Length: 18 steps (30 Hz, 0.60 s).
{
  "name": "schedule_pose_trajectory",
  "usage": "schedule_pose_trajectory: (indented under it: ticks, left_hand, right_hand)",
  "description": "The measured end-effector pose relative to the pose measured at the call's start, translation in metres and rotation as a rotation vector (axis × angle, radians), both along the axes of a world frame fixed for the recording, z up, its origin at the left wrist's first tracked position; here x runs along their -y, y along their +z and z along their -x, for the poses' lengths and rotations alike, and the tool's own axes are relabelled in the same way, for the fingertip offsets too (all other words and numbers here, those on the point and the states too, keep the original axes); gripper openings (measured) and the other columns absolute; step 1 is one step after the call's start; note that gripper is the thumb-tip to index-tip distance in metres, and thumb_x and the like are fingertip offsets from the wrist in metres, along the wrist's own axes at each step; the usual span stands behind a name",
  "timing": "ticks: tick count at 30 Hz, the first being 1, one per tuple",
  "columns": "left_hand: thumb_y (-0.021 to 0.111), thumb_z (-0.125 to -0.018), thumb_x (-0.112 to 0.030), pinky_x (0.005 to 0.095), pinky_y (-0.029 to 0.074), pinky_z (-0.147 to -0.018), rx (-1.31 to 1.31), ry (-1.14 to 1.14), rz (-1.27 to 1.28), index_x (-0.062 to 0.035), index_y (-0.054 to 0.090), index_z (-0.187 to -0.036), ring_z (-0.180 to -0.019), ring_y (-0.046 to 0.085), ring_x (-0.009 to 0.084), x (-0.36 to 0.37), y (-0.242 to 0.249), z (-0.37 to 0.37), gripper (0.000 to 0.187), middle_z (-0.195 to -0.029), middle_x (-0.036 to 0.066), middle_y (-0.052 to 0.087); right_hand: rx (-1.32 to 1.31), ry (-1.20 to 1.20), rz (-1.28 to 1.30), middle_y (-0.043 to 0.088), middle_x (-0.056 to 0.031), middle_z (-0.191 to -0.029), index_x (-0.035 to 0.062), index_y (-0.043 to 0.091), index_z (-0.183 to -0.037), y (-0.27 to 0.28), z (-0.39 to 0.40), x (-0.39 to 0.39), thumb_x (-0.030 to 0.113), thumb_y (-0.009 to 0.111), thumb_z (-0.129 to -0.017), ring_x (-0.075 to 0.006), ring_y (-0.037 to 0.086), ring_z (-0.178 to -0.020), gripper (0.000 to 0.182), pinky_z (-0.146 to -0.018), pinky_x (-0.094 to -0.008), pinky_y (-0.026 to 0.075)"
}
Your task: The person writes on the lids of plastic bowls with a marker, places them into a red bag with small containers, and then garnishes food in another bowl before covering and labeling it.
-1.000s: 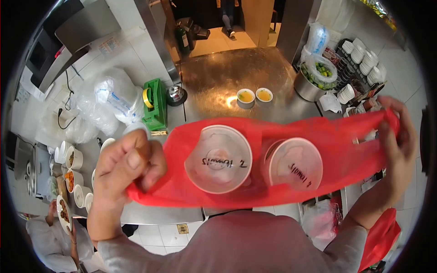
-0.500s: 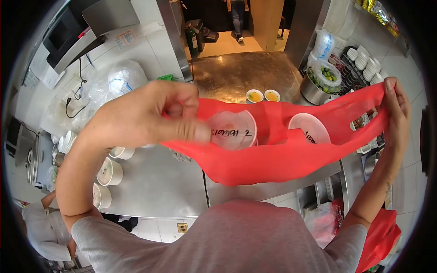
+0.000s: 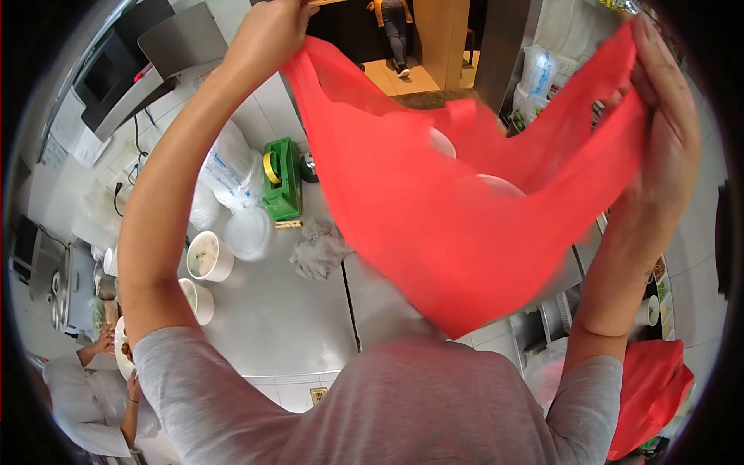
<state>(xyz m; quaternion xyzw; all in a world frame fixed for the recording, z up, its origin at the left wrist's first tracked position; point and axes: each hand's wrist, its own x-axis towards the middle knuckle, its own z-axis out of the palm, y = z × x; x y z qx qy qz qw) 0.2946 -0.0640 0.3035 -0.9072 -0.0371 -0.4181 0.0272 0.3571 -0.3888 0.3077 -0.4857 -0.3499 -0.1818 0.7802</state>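
A red plastic carrier bag (image 3: 465,232) hangs stretched between my two raised hands. At the upper left, my left hand (image 3: 273,29) is closed on one of its handles. On the right, my right hand (image 3: 668,89) grips the other handle, with its fingers partly hidden behind the plastic. Inside the bag, the pale edges of a round tub lid (image 3: 442,142) and a second tub lid (image 3: 500,184) show through the opening. The bag's front wall covers the rest of both tubs.
To the left on the steel counter (image 3: 287,333) are a white soup tub (image 3: 209,256), a second tub (image 3: 198,301), a clear lid (image 3: 248,232), a crumpled grey cloth (image 3: 319,248) and a green tape dispenser (image 3: 281,180). A co-worker (image 3: 97,387) holds a plate at lower left.
Both hands have risen, the left one far up and away, pulling the bag taller. The tubs' written lids have dropped mostly from sight. A plate has appeared in the co-worker's hands.
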Motion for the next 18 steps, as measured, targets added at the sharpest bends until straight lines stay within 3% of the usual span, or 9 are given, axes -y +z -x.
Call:
schedule_pose_trajectory:
  ticks: [3, 5, 8, 9, 10, 13, 16, 18]
  left_hand:
    - [0.052, -0.087, -0.014, 0.0526, 0.043, -0.057, 0.089, 0.007, -0.056, -0.0025, 0.043, -0.088, -0.065, 0.055, 0.0473, -0.033, -0.002, -0.038, 0.015, -0.067, 0.029, 0.055]
    - [0.050, -0.089, -0.014, 0.0516, 0.043, -0.054, 0.117, -0.013, -0.073, -0.0039, 0.041, -0.088, -0.063, 0.056, 0.0460, -0.059, -0.011, -0.061, 0.013, -0.066, 0.028, 0.055]
    - [0.056, -0.088, -0.022, 0.0445, 0.045, -0.056, 0.146, 0.055, -0.090, -0.0049, 0.050, -0.091, -0.062, 0.060, 0.0376, -0.067, -0.029, -0.067, 0.019, -0.062, 0.019, 0.058]
    - [0.054, -0.089, -0.024, 0.0512, 0.045, -0.061, 0.198, -0.079, -0.066, -0.0060, 0.051, -0.093, -0.071, 0.058, 0.0444, -0.077, -0.038, -0.072, 0.019, -0.069, 0.022, 0.061]
    - [0.054, -0.089, -0.024, 0.0511, 0.045, -0.060, 0.177, -0.054, -0.016, -0.0061, 0.050, -0.092, -0.069, 0.058, 0.0439, -0.089, -0.044, -0.076, 0.019, -0.068, 0.022, 0.061]
    - [0.054, -0.090, -0.025, 0.0514, 0.044, -0.056, 0.165, 0.076, 0.100, -0.0064, 0.050, -0.089, -0.065, 0.058, 0.0435, -0.084, -0.049, -0.067, 0.019, -0.066, 0.022, 0.059]
    - [0.055, -0.090, -0.025, 0.0505, 0.043, -0.054, 0.219, 0.042, 0.067, -0.0057, 0.049, -0.087, -0.064, 0.057, 0.0435, -0.094, -0.060, -0.064, 0.021, -0.065, 0.023, 0.058]
    - [0.056, -0.090, -0.025, 0.0475, 0.043, -0.054, 0.232, 0.054, 0.107, -0.0046, 0.049, -0.085, -0.064, 0.057, 0.0431, -0.095, -0.062, -0.059, 0.022, -0.066, 0.022, 0.058]
  right_hand:
    - [0.157, 0.129, 0.009, 0.053, 0.0015, -0.080, 0.0019, 0.056, -0.097, 0.000, 0.026, -0.036, 0.016, 0.056, -0.088, -0.0036, 0.046, -0.061, 0.017, -0.053, -0.0171, 0.034]
    - [0.168, 0.233, 0.118, 0.054, 0.0017, -0.064, 0.0036, 0.058, -0.086, -0.002, 0.038, -0.053, 0.017, 0.056, -0.089, -0.0042, 0.046, -0.055, 0.014, -0.050, -0.0173, 0.033]
    - [0.162, 0.425, 0.304, 0.060, -0.0026, -0.081, -0.0035, 0.058, -0.099, -0.024, 0.043, -0.077, 0.011, 0.051, -0.093, -0.0049, 0.052, -0.065, 0.017, -0.061, -0.0194, 0.044]
    - [0.175, 0.442, 0.307, 0.056, -0.0008, -0.074, -0.0023, 0.056, -0.093, -0.035, 0.044, -0.090, 0.012, 0.052, -0.093, -0.0039, 0.051, -0.065, 0.014, -0.060, -0.0188, 0.042]
    - [0.185, 0.459, 0.311, 0.052, 0.0010, -0.067, -0.0011, 0.053, -0.087, -0.041, 0.045, -0.101, 0.012, 0.053, -0.093, -0.0029, 0.049, -0.065, 0.015, -0.058, -0.0182, 0.041]
    - [0.162, 0.582, 0.217, 0.044, -0.0026, -0.060, 0.0018, 0.049, -0.079, -0.042, 0.052, -0.112, 0.014, 0.054, -0.090, -0.0106, 0.042, -0.051, 0.017, -0.048, -0.0268, 0.035]
    - [0.206, 0.642, 0.341, 0.055, -0.0025, -0.082, 0.0009, 0.052, -0.089, -0.051, 0.052, -0.108, 0.013, 0.054, -0.093, -0.0054, 0.049, -0.070, 0.013, -0.061, -0.0203, 0.040]
    - [0.254, 0.667, 0.370, 0.055, -0.0040, -0.086, 0.0009, 0.053, -0.090, -0.059, 0.054, -0.105, 0.013, 0.053, -0.093, -0.0067, 0.048, -0.071, 0.012, -0.063, -0.0206, 0.039]
